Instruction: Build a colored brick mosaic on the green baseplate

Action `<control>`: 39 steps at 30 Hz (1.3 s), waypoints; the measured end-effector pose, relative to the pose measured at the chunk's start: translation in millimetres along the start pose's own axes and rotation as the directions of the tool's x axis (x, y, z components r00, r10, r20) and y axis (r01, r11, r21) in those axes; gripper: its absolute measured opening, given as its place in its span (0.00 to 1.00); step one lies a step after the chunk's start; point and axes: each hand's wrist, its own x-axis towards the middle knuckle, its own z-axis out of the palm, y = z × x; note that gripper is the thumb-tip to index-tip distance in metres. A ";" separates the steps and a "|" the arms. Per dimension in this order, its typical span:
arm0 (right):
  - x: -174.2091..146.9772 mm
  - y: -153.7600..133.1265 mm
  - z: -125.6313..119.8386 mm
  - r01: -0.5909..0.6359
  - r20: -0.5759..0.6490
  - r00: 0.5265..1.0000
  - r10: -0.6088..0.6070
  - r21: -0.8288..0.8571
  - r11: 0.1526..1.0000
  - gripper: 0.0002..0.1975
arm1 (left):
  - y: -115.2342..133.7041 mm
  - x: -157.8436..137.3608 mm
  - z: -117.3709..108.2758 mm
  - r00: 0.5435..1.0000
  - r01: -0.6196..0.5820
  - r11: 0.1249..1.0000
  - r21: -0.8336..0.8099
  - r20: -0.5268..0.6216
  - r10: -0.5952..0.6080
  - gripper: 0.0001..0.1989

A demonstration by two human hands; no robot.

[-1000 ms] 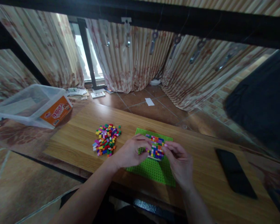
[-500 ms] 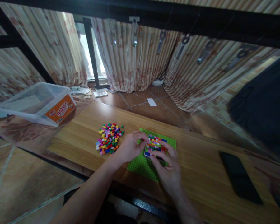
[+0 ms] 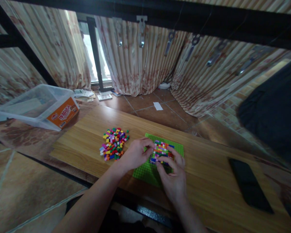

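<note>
Head view: your left hand (image 3: 137, 152) and right hand (image 3: 175, 176) meet over a block of small multicoloured bricks (image 3: 161, 148), which sits just below and right of the frame's centre, above a green studded baseplate (image 3: 145, 173) on the wooden desk (image 3: 208, 181). Your left grip is narrow, thumb and fingertips drawn close together at the block's left edge; you can't tell from here whether a brick is pinched between them. Your right hand spreads its fingers over the block's right part, with the thumb at its lower edge; how firmly that grip closes can't be told. Left of the baseplate, near your left wrist, lies a pile of loose bricks (image 3: 114, 142). A flat black slab (image 3: 249, 184) lies at lower right, and a clear plastic tub (image 3: 36, 119) stands at the frame's left.
</note>
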 end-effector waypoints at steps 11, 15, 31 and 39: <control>0.6 1.5 -1.1 -0.008 0.006 1.000 0.008 0.025 1.000 0.03 | -3.0 -3.0 -0.3 0.998 -0.009 0.991 -0.132 0.059 0.017 0.19; 0.9 4.2 -0.9 0.004 0.017 1.000 -0.004 0.031 1.000 0.02 | -5.2 -3.0 3.1 0.997 -0.025 0.994 -0.104 0.067 0.032 0.20; 2.6 4.6 1.4 -0.027 -0.020 0.999 0.027 0.031 0.999 0.05 | -7.0 -1.9 4.7 0.994 -0.005 0.986 -0.167 0.107 0.024 0.21; 2.8 5.8 2.6 -0.033 -0.032 0.999 0.035 0.044 0.998 0.04 | -9.1 -2.4 6.9 0.994 0.005 0.978 -0.211 0.112 0.019 0.20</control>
